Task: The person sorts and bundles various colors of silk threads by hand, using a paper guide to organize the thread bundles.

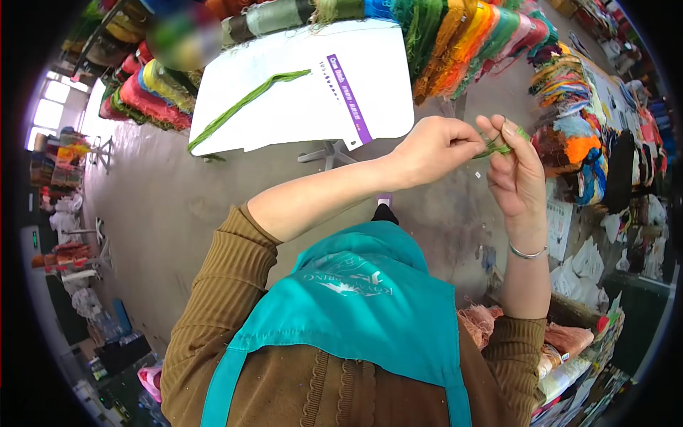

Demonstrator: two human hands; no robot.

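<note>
My left hand (432,152) reaches across to the right, its thumb and fingers pinched on green embroidery thread (498,150). Close beside it, my right hand (525,171) is raised with fingers curled, and the same thread runs between its thumb and fingers. Both hands are off to the right of the white board (284,128), over the floor. On that board lies a long green thread bundle (245,107), its lower end hanging over the left edge. A purple-and-white thread card (348,99) with a row of holes lies slanted to its right.
Orange and green skeins (462,50) hang along the rail behind the board. Pink and yellow skeins (146,96) hang at left. Another rack of multicoloured thread (569,114) stands right of my hands. White plastic bags (587,267) and peach skeins (569,338) sit at lower right.
</note>
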